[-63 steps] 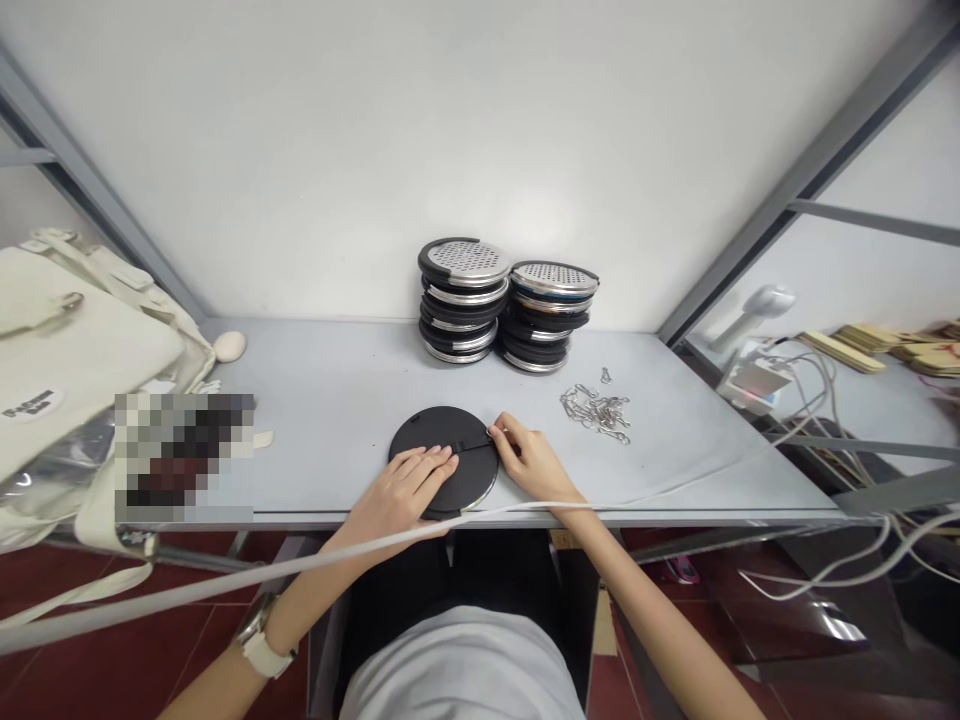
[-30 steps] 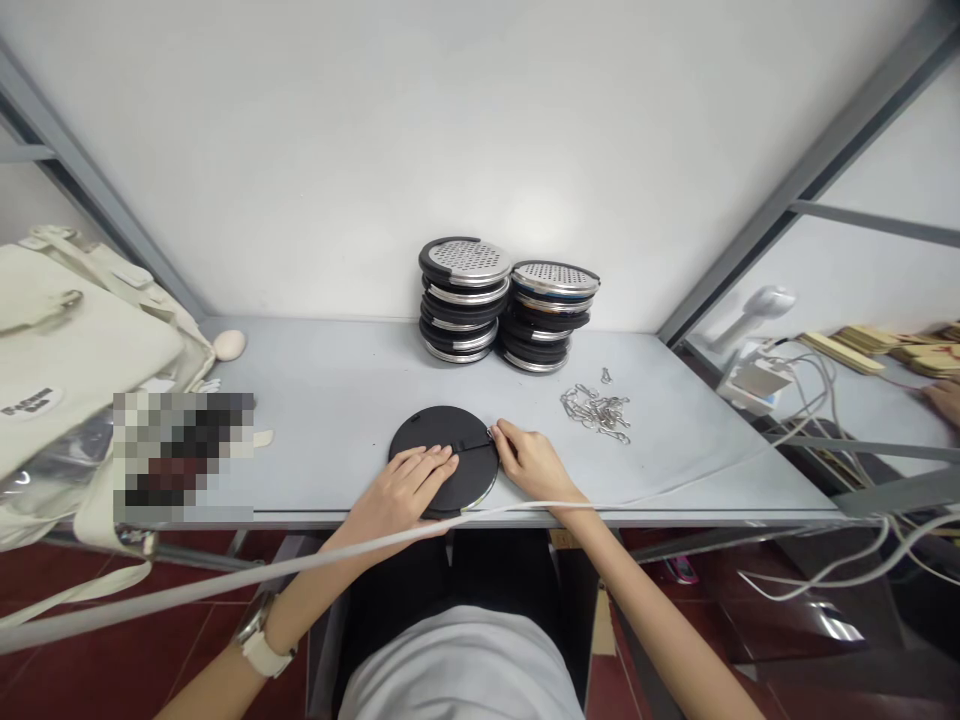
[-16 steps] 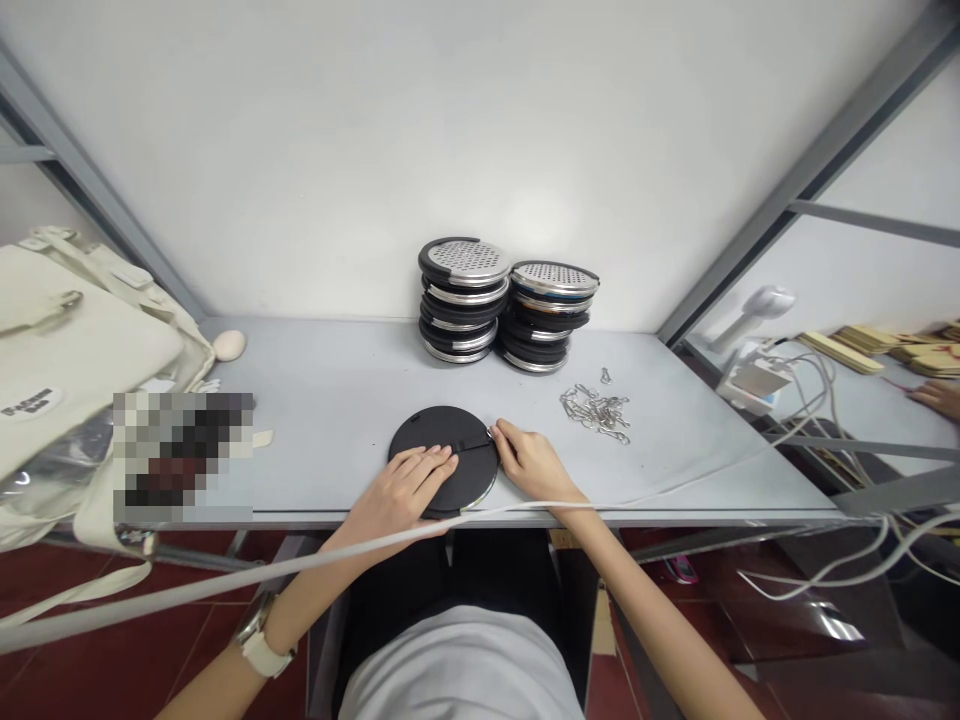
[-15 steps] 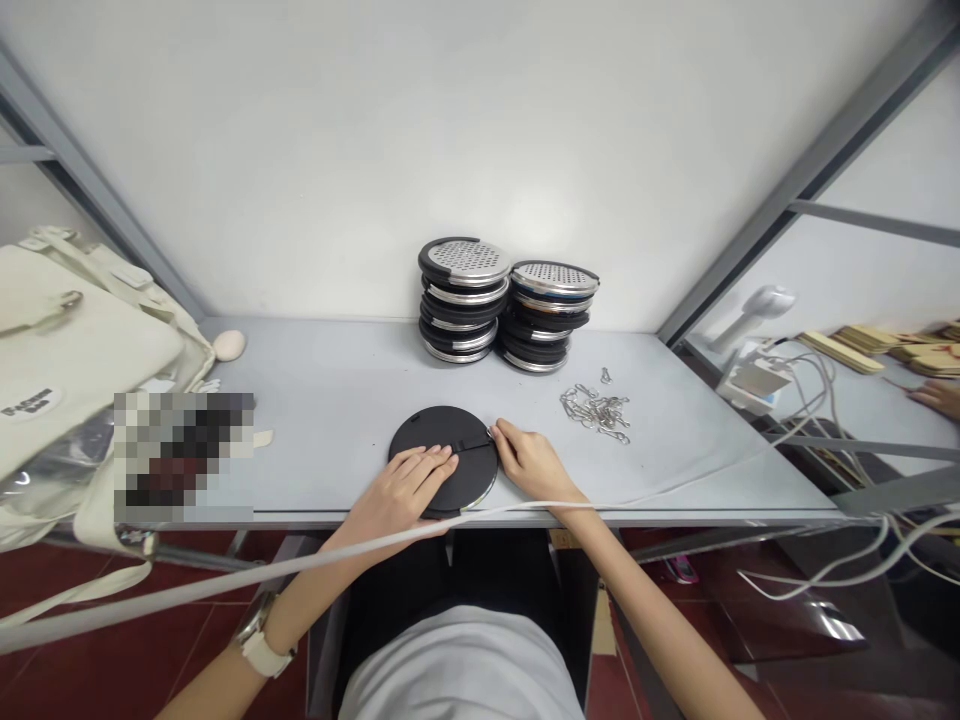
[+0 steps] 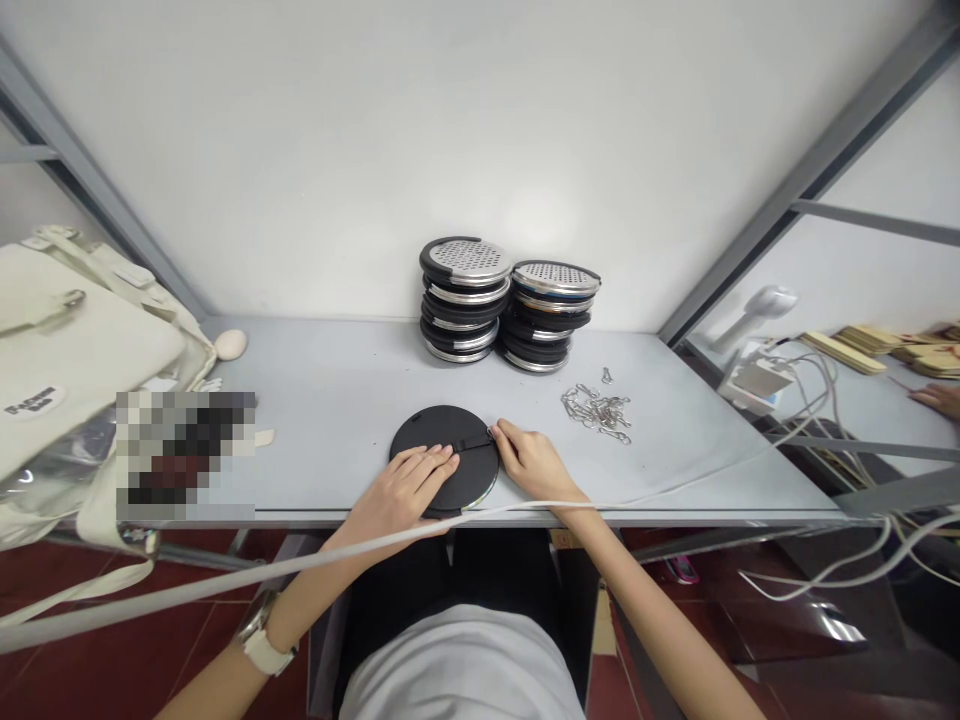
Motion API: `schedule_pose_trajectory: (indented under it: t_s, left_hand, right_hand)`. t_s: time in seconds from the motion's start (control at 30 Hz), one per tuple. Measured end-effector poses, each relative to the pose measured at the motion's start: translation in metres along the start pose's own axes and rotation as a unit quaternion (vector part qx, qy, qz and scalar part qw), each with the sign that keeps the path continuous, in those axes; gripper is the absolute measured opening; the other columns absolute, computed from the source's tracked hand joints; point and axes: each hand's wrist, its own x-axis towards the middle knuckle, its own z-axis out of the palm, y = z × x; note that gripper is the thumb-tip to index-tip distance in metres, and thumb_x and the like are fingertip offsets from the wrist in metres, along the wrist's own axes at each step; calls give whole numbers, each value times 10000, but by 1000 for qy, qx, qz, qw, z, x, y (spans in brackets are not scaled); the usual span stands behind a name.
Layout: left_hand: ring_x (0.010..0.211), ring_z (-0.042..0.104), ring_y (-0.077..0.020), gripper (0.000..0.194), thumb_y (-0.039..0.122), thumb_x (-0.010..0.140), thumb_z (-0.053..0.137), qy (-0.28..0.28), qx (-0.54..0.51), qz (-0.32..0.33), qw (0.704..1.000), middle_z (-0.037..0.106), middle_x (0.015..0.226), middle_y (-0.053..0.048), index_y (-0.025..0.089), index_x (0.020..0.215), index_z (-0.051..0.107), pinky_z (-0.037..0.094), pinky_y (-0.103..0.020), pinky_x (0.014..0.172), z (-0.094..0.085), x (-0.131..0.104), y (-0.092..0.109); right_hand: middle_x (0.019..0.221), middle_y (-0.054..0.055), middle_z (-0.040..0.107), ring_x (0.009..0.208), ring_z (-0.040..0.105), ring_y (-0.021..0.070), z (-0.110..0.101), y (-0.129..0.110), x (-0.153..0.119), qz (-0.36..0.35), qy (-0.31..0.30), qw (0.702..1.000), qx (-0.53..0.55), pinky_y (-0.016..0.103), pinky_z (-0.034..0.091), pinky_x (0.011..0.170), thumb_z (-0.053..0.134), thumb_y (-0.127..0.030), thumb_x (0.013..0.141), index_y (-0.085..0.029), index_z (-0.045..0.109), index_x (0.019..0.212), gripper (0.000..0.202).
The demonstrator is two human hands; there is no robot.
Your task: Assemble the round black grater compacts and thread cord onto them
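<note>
A round black disc (image 5: 439, 438) lies flat near the front edge of the grey table (image 5: 337, 400). My left hand (image 5: 405, 483) rests flat on its near left part, fingers together. My right hand (image 5: 529, 463) sits at the disc's right rim, its fingertips pinched on a small metal clip at the end of a strap that crosses the disc. Further right, a loose pile of metal clips (image 5: 596, 410) lies on the table.
Two stacks of round grater discs (image 5: 463, 298) (image 5: 550, 313) stand against the back wall. A cream bag (image 5: 67, 350) sits at the left. A white cable (image 5: 300, 565) crosses in front of me. Another person's hand (image 5: 937, 398) shows at the far right.
Both hands stay in place on the disc. The other person's hand at the far right has shifted slightly.
</note>
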Motion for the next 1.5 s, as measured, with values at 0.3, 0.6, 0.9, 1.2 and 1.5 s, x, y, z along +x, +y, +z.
schedule_pose_trajectory:
  t_s: [0.3,0.6,0.9,1.2,1.5]
  left_hand:
    - [1282,432,-277,625,397,871,576,-4,3,0,1000,499,1353,-153,109,1386,369,382,-440,1045,0,0,0]
    - [1296,411,-279,631,397,878,568,-14,6,0,1000,479,1372,-150,98,1392,359,363,-434,1056,1,-1,-1]
    - [1284,425,-278,625,401,873,576,-13,7,-1,1000,486,1364,-152,103,1383,372,369,-436,1049,-1,0,0]
    - [1292,415,-282,618,409,888,551,-17,3,-1,1000,478,1372,-156,101,1389,360,361,-444,1052,-1,0,0]
    - [1295,410,-269,634,421,872,574,-17,11,-2,1000,481,1370,-148,88,1376,379,363,-420,1059,-1,-1,0]
  right_hand:
    - [617,8,606,529,574,160,2,1,1,-3,3,1000,-18,252,268,550,284,-298,990,-209,524,838,298]
    - [626,14,623,539,583,163,2,0,1,5,-1,999,-32,249,265,549,280,-299,991,-208,533,851,303]
    - [635,10,624,558,595,158,2,0,1,1,-2,999,-36,240,278,553,284,-292,991,-203,525,853,292]
    - [645,16,638,560,598,154,2,0,0,4,-3,999,-39,239,278,552,282,-292,991,-196,540,878,297]
    - [640,11,635,561,601,154,2,0,0,2,-2,999,-42,234,284,550,286,-291,993,-199,527,871,285]
